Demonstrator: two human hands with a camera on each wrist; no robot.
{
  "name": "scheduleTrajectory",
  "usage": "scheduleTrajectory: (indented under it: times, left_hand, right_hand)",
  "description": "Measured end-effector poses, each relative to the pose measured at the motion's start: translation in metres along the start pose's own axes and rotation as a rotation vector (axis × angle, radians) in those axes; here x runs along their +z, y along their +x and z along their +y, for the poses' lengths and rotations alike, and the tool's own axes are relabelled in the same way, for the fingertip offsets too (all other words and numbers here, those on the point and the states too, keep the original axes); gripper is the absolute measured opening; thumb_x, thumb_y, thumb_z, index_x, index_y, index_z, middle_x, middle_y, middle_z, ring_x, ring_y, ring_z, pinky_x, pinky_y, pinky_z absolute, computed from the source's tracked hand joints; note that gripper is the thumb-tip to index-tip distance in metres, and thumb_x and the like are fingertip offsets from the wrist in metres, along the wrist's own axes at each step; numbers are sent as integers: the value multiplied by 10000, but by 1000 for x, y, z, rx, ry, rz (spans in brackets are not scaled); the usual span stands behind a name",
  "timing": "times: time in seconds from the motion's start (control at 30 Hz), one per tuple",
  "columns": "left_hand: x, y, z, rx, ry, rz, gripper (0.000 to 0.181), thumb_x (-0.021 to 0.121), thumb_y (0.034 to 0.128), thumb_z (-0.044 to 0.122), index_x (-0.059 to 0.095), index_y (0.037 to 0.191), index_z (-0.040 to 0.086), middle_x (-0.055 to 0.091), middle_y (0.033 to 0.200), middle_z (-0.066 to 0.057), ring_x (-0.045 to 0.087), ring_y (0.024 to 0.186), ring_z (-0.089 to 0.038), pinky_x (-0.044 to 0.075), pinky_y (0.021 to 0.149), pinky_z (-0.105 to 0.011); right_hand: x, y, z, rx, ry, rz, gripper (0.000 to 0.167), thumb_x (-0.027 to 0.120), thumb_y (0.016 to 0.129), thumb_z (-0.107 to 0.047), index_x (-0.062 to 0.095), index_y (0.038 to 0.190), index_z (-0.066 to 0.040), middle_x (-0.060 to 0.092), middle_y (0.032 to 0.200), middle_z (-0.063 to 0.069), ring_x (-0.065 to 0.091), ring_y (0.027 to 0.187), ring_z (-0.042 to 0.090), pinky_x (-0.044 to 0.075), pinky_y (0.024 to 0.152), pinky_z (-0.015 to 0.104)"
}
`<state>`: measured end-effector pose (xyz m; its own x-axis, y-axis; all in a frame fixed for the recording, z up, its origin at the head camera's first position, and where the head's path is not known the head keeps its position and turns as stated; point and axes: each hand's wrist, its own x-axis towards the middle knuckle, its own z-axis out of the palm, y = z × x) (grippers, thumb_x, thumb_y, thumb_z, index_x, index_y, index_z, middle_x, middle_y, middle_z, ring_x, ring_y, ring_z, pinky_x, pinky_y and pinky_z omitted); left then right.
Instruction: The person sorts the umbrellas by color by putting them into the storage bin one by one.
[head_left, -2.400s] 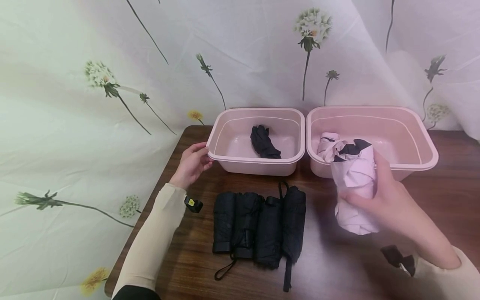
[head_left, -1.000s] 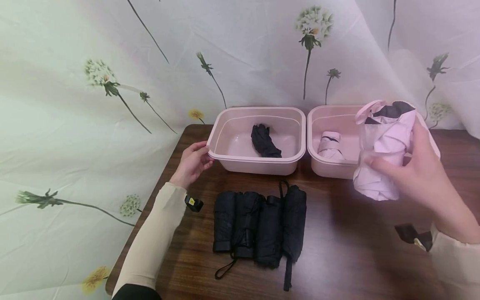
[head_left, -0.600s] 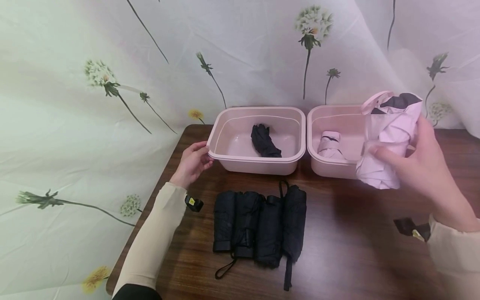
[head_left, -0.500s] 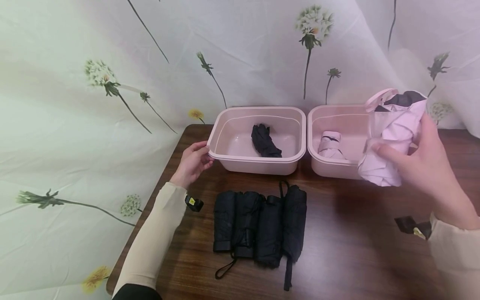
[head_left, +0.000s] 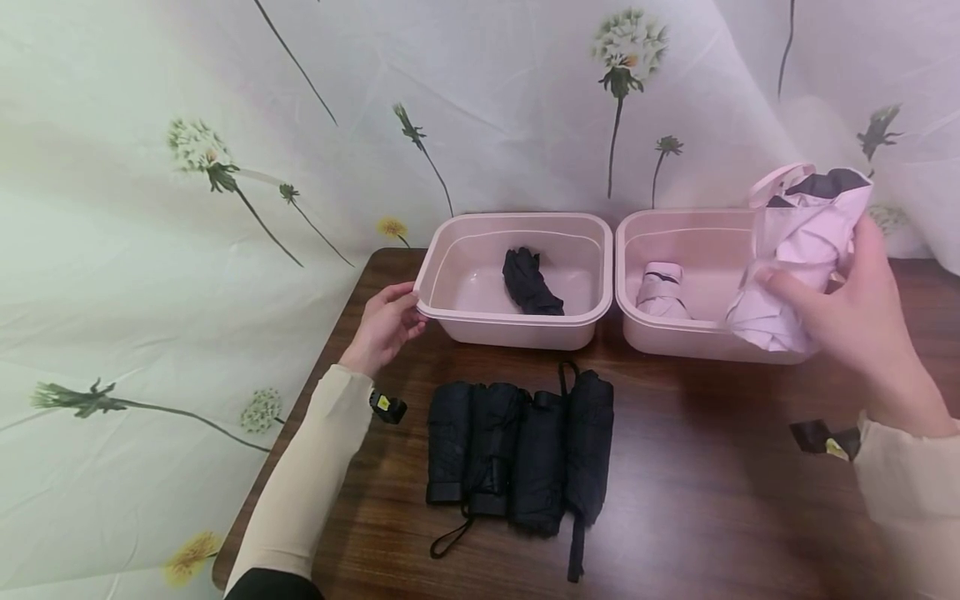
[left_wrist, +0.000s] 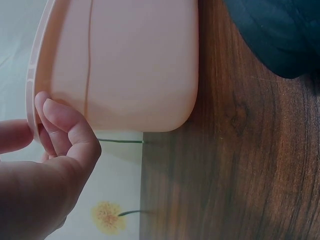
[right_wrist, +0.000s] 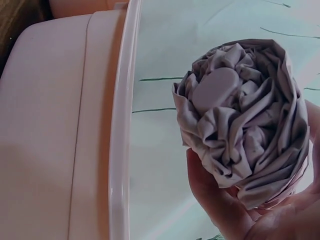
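Observation:
My right hand [head_left: 862, 308] grips a folded pink umbrella [head_left: 806, 250] above the right part of the right pink basin [head_left: 712, 343]; its dark inner cloth and a pink loop show at the top. The right wrist view shows the umbrella's gathered end [right_wrist: 245, 120] beside the basin rim [right_wrist: 120, 140]. A smaller pink umbrella [head_left: 663, 292] lies at the left in that basin. My left hand [head_left: 384, 329] pinches the rim of the left basin [head_left: 517, 333] at its left corner, thumb and fingers on either side in the left wrist view. One black umbrella [head_left: 528, 283] lies inside.
Several folded black umbrellas [head_left: 536, 467] lie side by side on the brown table [head_left: 690, 517], in front of the left basin, with straps hanging toward the near edge. A flowered cloth [head_left: 300, 83] hangs behind the basins, which stand side by side.
The right hand has carried the pink umbrella up, away and to the right, from the basin's front left to above its right part. The left hand has stayed on the left basin's rim.

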<state>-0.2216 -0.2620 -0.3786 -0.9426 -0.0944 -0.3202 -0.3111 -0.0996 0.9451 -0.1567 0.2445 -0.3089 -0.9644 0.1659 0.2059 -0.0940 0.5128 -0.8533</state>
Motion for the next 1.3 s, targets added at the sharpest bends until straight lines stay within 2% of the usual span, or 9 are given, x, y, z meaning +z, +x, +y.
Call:
scheduleTrajectory:
  times: [0.2, 0.33, 0.57, 0.73, 0.93, 1.07, 1.17, 1.3]
  left_hand:
    - [0, 1, -1, -1, 5, 2, 378, 536, 993, 189, 439, 1348, 104, 534, 1062, -67, 570, 705, -112, 528, 706, -246]
    - [-1, 1, -1, -3, 6, 2, 381, 531, 995, 184, 439, 1355, 100, 535, 1067, -69, 570, 710, -114, 532, 706, -245]
    - [-1, 1, -3, 6, 25, 6, 384, 531, 994, 182, 439, 1357, 98, 532, 1087, -73, 573, 715, -111, 538, 694, -237]
    - [-1, 3, -5, 16, 25, -1, 404, 526, 993, 166, 418, 1372, 77, 519, 1098, -74, 574, 715, -106, 523, 674, -232]
    - [-1, 2, -5, 15, 29, -5, 440, 527, 993, 171, 397, 1401, 69, 510, 1117, -79, 570, 719, -105, 520, 685, -232]
    - [0, 2, -4, 16, 29, -7, 439, 526, 993, 166, 398, 1400, 65, 511, 1112, -79, 570, 724, -107, 528, 711, -247]
    - [0, 2, -4, 14, 31, -7, 435, 526, 993, 164, 401, 1398, 65, 514, 1105, -77, 571, 726, -110, 531, 723, -255]
    - [0, 2, -3, 13, 28, -10, 437, 526, 994, 168, 401, 1400, 68, 517, 1101, -77, 572, 725, -113, 528, 702, -242]
  right_hand:
    - [0, 7, 5, 28, -15, 11, 660, 722, 844, -239, 304, 1351, -303, 420, 1061, -157, 470, 879, 4, 428, 634, 74]
    - [1, 13, 8, 62, -41, 8, 735, 708, 853, -292, 255, 1429, -246, 394, 1065, -155, 446, 896, 1, 405, 658, 73]
    - [4, 23, 12, 134, -12, -43, 823, 685, 874, -313, 145, 1487, -210, 351, 1108, -159, 449, 950, 9, 424, 687, 67]
    - [7, 29, 14, 145, -11, -43, 816, 689, 871, -316, 158, 1482, -212, 334, 1130, -162, 434, 980, 22, 412, 705, 64]
    - [7, 34, 19, 154, 16, -69, 753, 694, 872, -306, 186, 1422, -229, 371, 1097, -156, 476, 919, 6, 451, 680, 72]
    - [8, 38, 23, 151, -15, -82, 807, 690, 872, -327, 156, 1462, -190, 374, 1101, -137, 454, 939, 19, 430, 694, 69]
    - [9, 42, 26, 165, -52, -86, 885, 672, 876, -368, 86, 1506, -159, 384, 1206, -32, 433, 1042, 111, 398, 783, 101]
    - [10, 45, 28, 189, -69, -99, 943, 629, 889, -414, -7, 1529, -138, 265, 1419, 190, 334, 1224, 290, 358, 997, 277]
